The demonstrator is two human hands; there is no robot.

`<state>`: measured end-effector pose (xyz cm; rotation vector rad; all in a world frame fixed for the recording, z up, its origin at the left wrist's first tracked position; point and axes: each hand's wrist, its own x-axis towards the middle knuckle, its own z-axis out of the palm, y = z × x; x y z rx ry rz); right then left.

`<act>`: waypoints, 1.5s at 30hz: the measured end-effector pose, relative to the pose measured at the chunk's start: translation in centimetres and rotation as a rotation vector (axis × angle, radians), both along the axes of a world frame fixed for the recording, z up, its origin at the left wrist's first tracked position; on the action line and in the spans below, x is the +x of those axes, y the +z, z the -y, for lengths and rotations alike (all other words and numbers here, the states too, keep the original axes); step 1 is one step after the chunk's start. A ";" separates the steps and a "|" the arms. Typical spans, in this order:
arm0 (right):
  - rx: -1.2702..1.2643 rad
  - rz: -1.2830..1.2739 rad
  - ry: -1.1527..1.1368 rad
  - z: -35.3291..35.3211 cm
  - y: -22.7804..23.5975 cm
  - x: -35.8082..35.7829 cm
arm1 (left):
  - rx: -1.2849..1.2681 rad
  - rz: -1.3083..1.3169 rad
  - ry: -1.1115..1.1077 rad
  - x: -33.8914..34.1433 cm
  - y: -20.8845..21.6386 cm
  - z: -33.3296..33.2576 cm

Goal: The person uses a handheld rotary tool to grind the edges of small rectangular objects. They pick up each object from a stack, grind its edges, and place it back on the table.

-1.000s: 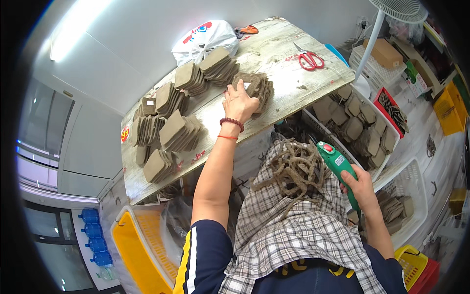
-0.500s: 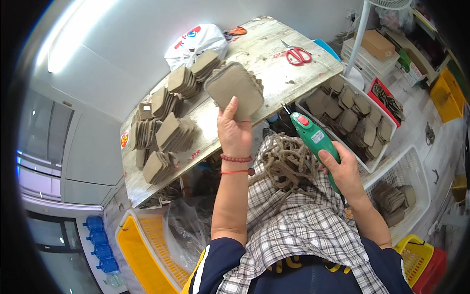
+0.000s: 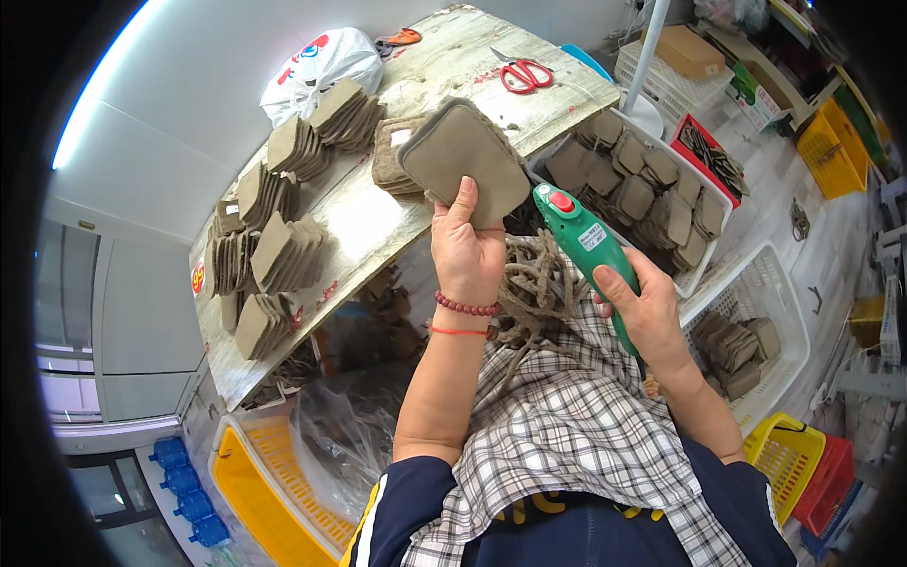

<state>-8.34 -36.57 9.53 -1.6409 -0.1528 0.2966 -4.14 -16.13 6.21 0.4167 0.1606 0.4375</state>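
My left hand grips a flat brown fabric pad with rounded corners, thumb on its face and the other fingers hidden behind. In my right hand is a green handheld electric tool with a red button, its nose angled up toward the pad's right edge. The tool's thin metal tip is not clearly visible, so I cannot tell whether it touches the pad. Over my checked apron lies a tangle of fuzzy brown strips. Another small stack of pads sits on the table behind the held pad.
The worn table bears several pad stacks, a white plastic bag and red-handled scissors. To the right stand a white crate of pads and another white basket. A yellow basket is at lower left.
My view has shifted, so the table sits further left. The held pad and the tool's nose have come closer together, and the stack behind the pad now shows.
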 end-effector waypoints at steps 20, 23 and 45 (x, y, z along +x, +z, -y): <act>-0.016 -0.021 0.020 1.5 1.2 1.8 | 0.246 -0.120 -0.342 -3.8 -2.0 0.9; -0.012 -0.062 0.078 2.8 1.2 2.0 | 0.317 -0.130 -0.432 -3.9 -2.0 -0.8; -0.350 0.104 0.184 4.8 -0.8 1.0 | 0.712 -0.401 -0.723 -4.1 -0.3 -5.0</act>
